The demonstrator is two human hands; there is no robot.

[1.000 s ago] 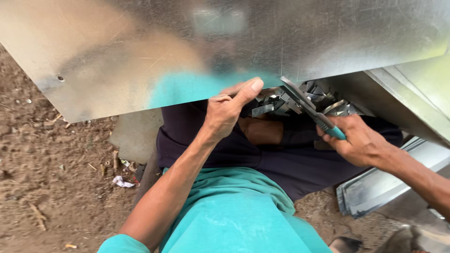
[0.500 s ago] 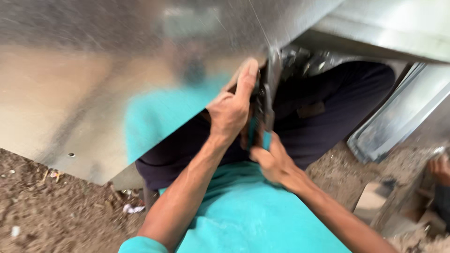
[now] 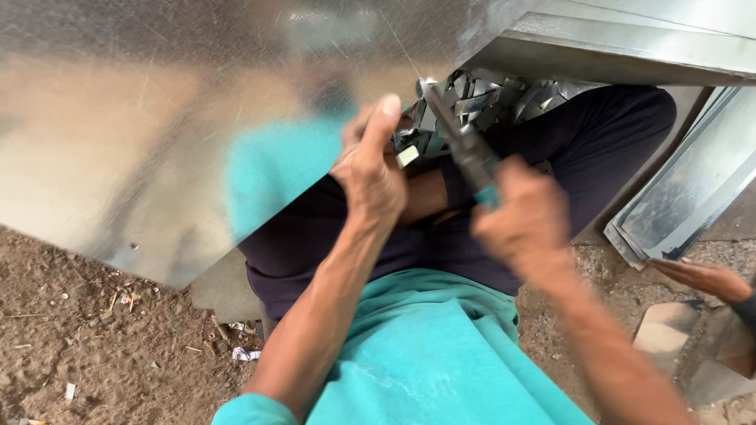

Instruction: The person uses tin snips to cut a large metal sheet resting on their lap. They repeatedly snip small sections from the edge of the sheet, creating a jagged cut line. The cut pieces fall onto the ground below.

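Large metal sheet (image 3: 181,118): shiny, reflective, held slanted across the person's lap, filling the upper left of the view; its lower edge runs diagonally toward the knees.

Left hand (image 3: 370,169): curled on the sheet's cut edge, thumb raised, fingers gripping the metal.

Right hand (image 3: 524,220): blurred, closed around the teal handle of the tin snips (image 3: 461,145); the dark blades point up toward the sheet's edge, just beside the left hand.

Metal offcuts (image 3: 488,98): a heap of small bright strips lying in the lap beyond the snips.

Folded metal profiles (image 3: 685,189): stacked on the dirt ground (image 3: 79,330) at right.

Another person's hand (image 3: 705,277): at the right edge, open flat, near the profiles.
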